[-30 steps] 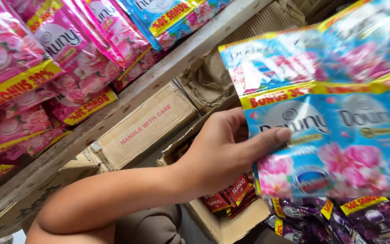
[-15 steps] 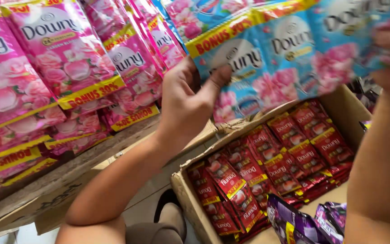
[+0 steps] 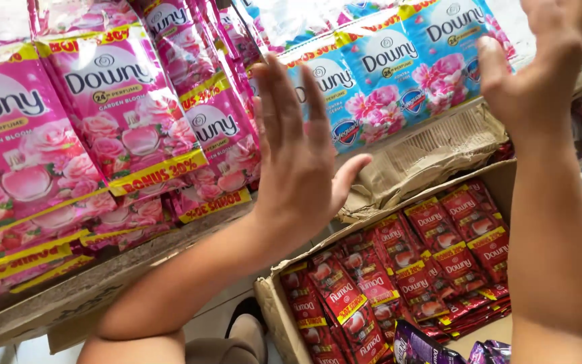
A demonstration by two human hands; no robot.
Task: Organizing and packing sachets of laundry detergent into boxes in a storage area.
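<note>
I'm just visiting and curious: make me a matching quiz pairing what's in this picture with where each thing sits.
Things:
1. pink sachets
2. blue sachets
3. red sachets
4. left hand

Places:
A. inside the open cardboard box, lower right
B. raised open, in front of the shelf
C. on the shelf, at the left
D. on the shelf, top middle to right

Pairs: 1-C, 2-D, 3-A, 4-B
</note>
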